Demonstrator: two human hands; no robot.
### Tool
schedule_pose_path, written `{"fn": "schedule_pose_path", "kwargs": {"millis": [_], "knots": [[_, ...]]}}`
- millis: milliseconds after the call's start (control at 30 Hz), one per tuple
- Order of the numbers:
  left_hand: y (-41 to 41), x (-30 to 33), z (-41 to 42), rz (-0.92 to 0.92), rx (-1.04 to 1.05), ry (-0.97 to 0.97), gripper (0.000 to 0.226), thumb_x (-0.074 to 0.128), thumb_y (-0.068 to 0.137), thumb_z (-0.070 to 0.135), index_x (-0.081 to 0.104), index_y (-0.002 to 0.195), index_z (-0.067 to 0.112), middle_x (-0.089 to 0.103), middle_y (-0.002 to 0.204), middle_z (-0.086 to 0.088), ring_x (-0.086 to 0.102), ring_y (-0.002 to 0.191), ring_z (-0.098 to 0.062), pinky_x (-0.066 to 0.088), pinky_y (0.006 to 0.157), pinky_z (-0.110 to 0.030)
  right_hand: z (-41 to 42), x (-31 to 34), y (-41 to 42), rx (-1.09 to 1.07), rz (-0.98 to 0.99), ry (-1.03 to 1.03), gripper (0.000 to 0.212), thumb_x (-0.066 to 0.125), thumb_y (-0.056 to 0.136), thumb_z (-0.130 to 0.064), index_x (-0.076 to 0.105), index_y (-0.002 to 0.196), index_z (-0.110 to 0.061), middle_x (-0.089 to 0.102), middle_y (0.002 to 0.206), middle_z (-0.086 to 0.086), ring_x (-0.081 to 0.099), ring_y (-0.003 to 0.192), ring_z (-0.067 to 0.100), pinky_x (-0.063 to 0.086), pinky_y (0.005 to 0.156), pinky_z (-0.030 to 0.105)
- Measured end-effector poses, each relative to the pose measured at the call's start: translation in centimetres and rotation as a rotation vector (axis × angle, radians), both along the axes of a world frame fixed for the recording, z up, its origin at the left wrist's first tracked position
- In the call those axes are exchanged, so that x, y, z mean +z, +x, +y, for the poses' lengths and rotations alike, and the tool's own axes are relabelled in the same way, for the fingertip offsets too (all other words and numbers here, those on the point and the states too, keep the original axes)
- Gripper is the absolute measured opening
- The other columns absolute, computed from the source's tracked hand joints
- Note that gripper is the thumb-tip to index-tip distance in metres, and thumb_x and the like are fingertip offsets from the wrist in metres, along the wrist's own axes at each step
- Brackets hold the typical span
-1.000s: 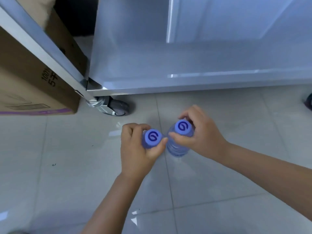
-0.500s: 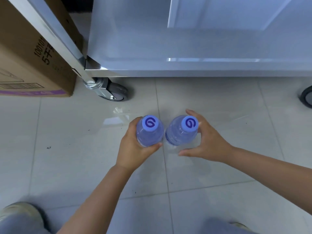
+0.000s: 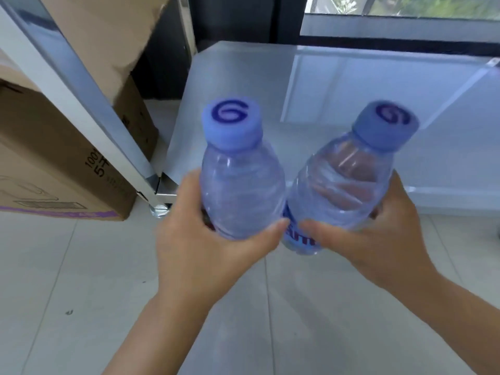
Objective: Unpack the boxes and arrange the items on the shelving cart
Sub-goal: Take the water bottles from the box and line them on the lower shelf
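Two clear water bottles with blue caps are held up side by side, close to the camera. My left hand (image 3: 205, 239) grips the left bottle (image 3: 240, 185) around its body. My right hand (image 3: 378, 234) grips the right bottle (image 3: 343, 185), which tilts to the right. The two bottles touch near their labels. Behind them lies the bare bottom shelf (image 3: 311, 85) of the steel shelving cart, with its left upright post (image 3: 81, 104) running diagonally.
A brown cardboard box (image 3: 54, 163) stands on the tiled floor to the left of the cart, with another box (image 3: 108, 36) behind the post. A window frame (image 3: 392, 39) runs behind the cart. Pale floor tiles (image 3: 81, 293) fill the foreground.
Both hands have slid from the caps down onto the bottle bodies and lifted the bottles off the floor toward the camera. The view has tilted up to show the bottom shelf and window.
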State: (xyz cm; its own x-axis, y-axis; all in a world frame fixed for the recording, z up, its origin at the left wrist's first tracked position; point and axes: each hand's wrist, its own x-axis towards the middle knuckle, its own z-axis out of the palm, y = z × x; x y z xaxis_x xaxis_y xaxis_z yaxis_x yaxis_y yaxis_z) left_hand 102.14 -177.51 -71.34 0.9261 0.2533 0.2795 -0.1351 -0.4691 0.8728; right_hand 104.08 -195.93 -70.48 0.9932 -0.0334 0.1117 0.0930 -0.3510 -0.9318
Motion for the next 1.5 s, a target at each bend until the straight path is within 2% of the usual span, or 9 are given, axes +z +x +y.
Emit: {"fn": "schedule_pose_path", "kwargs": {"millis": [133, 300, 433, 567, 667, 800, 1033, 1300, 1500], "knots": [[4.7, 2.9, 0.3, -0.083, -0.009, -0.008, 0.058, 0.083, 0.050, 0.051, 0.050, 0.096, 0.038, 0.062, 0.088, 0.030, 0.060, 0.079, 0.010, 0.049, 0.067, -0.011, 1.8, 2.0, 4.3, -0.097, -0.100, 0.001, 0.045, 0.069, 0.043, -0.056, 0.051, 0.078, -0.035, 0.063, 0.074, -0.030, 0.062, 0.067, -0.008, 0.045, 0.058, 0.007], [8.3, 3.0, 0.7, -0.008, 0.023, 0.052, 0.064, 0.084, 0.053, 0.052, 0.050, 0.103, 0.033, 0.062, 0.088, 0.025, 0.062, 0.085, 0.004, 0.053, 0.072, -0.017, 2.6, 1.4, 7.3, -0.132, -0.157, -0.068, 0.057, 0.082, 0.050, -0.048, 0.051, 0.094, -0.026, 0.060, 0.075, -0.024, 0.058, 0.071, -0.011, 0.043, 0.061, 0.006], [9.7, 2.2, 0.0, 0.043, 0.074, 0.076, 0.063, 0.078, 0.055, 0.057, 0.045, 0.104, 0.034, 0.061, 0.091, 0.020, 0.063, 0.088, -0.006, 0.053, 0.075, -0.028, 3.1, 0.8, 9.3, -0.168, -0.181, -0.089, 0.061, 0.074, 0.050, -0.054, 0.049, 0.098, -0.025, 0.056, 0.078, -0.024, 0.054, 0.069, -0.015, 0.042, 0.062, 0.006], [10.0, 1.1, -0.3, 0.040, 0.042, 0.056, 0.075, 0.075, 0.055, 0.058, 0.035, 0.116, 0.039, 0.055, 0.102, 0.026, 0.058, 0.093, -0.001, 0.045, 0.072, -0.019, 3.0, 0.3, 10.0, -0.135, -0.192, -0.073, 0.071, 0.072, 0.044, -0.059, 0.047, 0.103, -0.029, 0.059, 0.091, -0.020, 0.058, 0.081, -0.008, 0.050, 0.070, 0.018], [9.4, -0.6, 0.1, 0.088, -0.028, -0.017, 0.086, 0.082, 0.057, 0.047, 0.028, 0.124, 0.047, 0.050, 0.101, 0.045, 0.053, 0.093, 0.017, 0.041, 0.072, -0.004, 2.1, -0.8, 9.5, 0.055, -0.165, -0.068, 0.088, 0.089, 0.048, -0.038, 0.037, 0.119, -0.037, 0.055, 0.110, -0.026, 0.057, 0.098, -0.009, 0.047, 0.077, 0.011], [9.8, -2.2, 0.4, 0.113, 0.001, 0.000, 0.073, 0.082, 0.062, 0.038, 0.040, 0.121, 0.039, 0.057, 0.103, 0.028, 0.057, 0.095, -0.001, 0.048, 0.077, -0.023, 1.5, -2.7, 9.1, 0.112, -0.110, -0.195, 0.087, 0.087, 0.057, -0.023, 0.032, 0.124, -0.032, 0.049, 0.098, -0.046, 0.057, 0.088, -0.011, 0.050, 0.076, 0.013], [13.4, -2.2, 1.0, 0.063, 0.024, 0.005, 0.071, 0.081, 0.066, 0.034, 0.039, 0.124, 0.033, 0.049, 0.096, 0.026, 0.050, 0.091, -0.001, 0.041, 0.067, -0.013, 3.0, -3.1, 12.7, 0.002, -0.111, -0.194, 0.073, 0.083, 0.059, -0.029, 0.038, 0.117, -0.032, 0.056, 0.095, -0.027, 0.058, 0.084, -0.007, 0.050, 0.072, 0.016], [18.0, -2.1, 0.8, 0.050, 0.108, -0.025, 0.063, 0.081, 0.071, 0.029, 0.042, 0.120, 0.023, 0.056, 0.116, 0.006, 0.055, 0.107, -0.015, 0.048, 0.085, -0.032, 5.2, -3.6, 17.9, -0.118, -0.184, -0.234, 0.078, 0.083, 0.064, -0.030, 0.037, 0.127, -0.025, 0.056, 0.110, -0.010, 0.058, 0.093, 0.009, 0.049, 0.079, 0.027], [21.9, -1.4, 1.3, 0.105, 0.146, 0.050, 0.073, 0.081, 0.069, 0.035, 0.041, 0.127, 0.022, 0.040, 0.118, 0.000, 0.047, 0.105, -0.016, 0.039, 0.081, -0.025, 6.5, -3.5, 22.1, -0.185, -0.156, -0.236, 0.058, 0.081, 0.064, -0.030, 0.044, 0.108, -0.021, 0.058, 0.108, -0.003, 0.059, 0.095, 0.016, 0.050, 0.080, 0.030]]}}
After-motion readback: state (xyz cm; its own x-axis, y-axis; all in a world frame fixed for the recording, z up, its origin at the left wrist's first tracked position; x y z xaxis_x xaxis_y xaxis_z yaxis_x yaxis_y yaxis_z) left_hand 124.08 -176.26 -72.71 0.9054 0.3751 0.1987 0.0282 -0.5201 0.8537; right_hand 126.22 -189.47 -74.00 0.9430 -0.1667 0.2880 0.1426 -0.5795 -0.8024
